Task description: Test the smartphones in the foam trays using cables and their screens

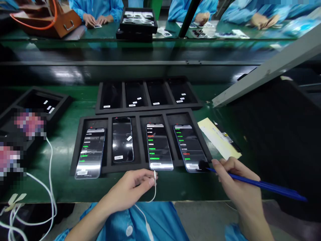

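My left hand (134, 187) is closed in a pinch on the plug of a white charging cable (155, 187), at the lower edge of a lit phone (160, 145). Whether the plug sits in the port I cannot tell. In my right hand (238, 184) is a slim blue pen-like tool (268, 185), its tip at the lower right corner of another lit phone (193, 147). Both phones show lists of green, white and red text. They lean in a black foam tray (136, 140), beside a dark-screened phone (122, 139) and a third lit phone (91, 152).
Behind lies a second foam tray (97, 100) of dark phones. Right of the front tray are a yellow paper slip (218, 137) and a slanted grey post (265, 63). White cables (51, 187) coil at left. Co-workers' hands (96, 20) work across the bench.
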`<state>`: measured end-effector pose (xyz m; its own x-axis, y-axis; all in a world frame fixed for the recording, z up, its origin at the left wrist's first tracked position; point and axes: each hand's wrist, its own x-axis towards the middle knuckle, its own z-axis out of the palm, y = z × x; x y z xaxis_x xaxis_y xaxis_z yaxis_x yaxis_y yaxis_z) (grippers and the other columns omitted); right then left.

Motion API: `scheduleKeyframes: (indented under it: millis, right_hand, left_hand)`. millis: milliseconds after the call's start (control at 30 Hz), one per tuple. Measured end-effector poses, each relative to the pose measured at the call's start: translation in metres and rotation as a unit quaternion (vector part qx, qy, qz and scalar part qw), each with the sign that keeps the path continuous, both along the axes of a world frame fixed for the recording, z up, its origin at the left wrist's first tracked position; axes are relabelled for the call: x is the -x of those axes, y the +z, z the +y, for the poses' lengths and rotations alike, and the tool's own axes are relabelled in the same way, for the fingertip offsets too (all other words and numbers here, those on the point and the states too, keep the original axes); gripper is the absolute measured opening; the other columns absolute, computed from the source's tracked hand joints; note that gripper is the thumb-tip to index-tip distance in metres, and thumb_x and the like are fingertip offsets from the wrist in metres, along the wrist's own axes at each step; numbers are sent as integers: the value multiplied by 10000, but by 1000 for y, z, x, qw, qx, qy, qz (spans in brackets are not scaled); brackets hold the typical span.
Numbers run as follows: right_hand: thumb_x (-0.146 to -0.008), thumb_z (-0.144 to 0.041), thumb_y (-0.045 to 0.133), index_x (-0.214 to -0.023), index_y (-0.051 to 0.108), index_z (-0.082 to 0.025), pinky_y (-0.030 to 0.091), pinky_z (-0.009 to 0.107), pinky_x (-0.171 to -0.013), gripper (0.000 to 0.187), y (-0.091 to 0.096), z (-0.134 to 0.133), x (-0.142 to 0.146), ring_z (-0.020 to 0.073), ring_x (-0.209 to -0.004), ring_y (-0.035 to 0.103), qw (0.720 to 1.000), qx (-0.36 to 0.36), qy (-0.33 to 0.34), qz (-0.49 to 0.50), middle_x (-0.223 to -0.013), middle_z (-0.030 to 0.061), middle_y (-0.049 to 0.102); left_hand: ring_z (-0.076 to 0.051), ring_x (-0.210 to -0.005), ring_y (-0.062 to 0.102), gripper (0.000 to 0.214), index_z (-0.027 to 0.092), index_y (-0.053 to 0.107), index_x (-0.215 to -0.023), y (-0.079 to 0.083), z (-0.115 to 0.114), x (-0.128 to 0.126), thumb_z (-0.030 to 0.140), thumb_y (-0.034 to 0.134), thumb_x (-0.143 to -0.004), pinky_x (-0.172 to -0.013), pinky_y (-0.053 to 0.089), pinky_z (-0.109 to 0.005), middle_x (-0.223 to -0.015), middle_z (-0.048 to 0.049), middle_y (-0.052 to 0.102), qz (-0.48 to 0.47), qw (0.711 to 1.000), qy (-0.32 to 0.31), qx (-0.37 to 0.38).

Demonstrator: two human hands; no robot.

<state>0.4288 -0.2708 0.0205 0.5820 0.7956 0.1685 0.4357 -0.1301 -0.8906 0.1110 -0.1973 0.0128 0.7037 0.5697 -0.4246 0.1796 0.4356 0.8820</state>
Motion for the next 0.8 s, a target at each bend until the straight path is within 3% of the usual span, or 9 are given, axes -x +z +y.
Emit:
scheduleKeyframes:
  millis: [133, 233, 333, 533, 800]
  right_hand:
    - [-930, -507, 849, -631, 525, -244, 369, 297, -488, 513, 10, 1, 15, 134, -487, 469, 999, 0, -9, -32, -525, -33, 502]
    - [-952, -461, 833, -699, 608, -251, 464, 289, -527, 398, 13, 6, 36, 162, -556, 591, 997, 4, 72, -42, -615, -10, 610]
    - [-1000, -427, 780, -722, 589, -257, 506, 298, -587, 378, 11, 13, 55, 173, -618, 627, 988, 19, 151, -34, -673, -6, 624]
    - [-1049, -389, 718, -732, 515, -266, 513, 344, -667, 397, 2, 21, 66, 193, -671, 595, 976, 45, 206, -60, -684, -8, 580]
    - [-1049, -372, 719, -744, 477, -263, 520, 337, -668, 405, 0, 23, 65, 186, -689, 590, 969, 44, 228, -86, -697, -16, 555]
  left_hand:
    - [-300, -1153, 755, 533, 176, 780, -1278, 2, 0, 0, 633, 681, -1023, -1058, 565, -442, -1263, -136, 799, 5, 1000, -3, 6]
    - [-298, -1153, 753, 510, 181, 781, -1296, 2, 0, 0, 605, 681, -1030, -1053, 567, -439, -1248, -129, 806, 7, 1000, -2, 3]
    - [-297, -1148, 753, 488, 184, 790, -1297, 4, 0, 0, 580, 674, -1037, -1050, 566, -436, -1210, -122, 813, 12, 1000, -2, -6]
    - [-291, -1124, 752, 475, 173, 805, -1275, 9, 2, -2, 559, 672, -1032, -1023, 558, -413, -1184, -125, 821, 13, 1000, 0, -16]
    - [-270, -1093, 735, 451, 174, 810, -1256, 11, 2, -2, 541, 678, -1030, -1004, 540, -390, -1189, -120, 823, 9, 1000, -1, -22]
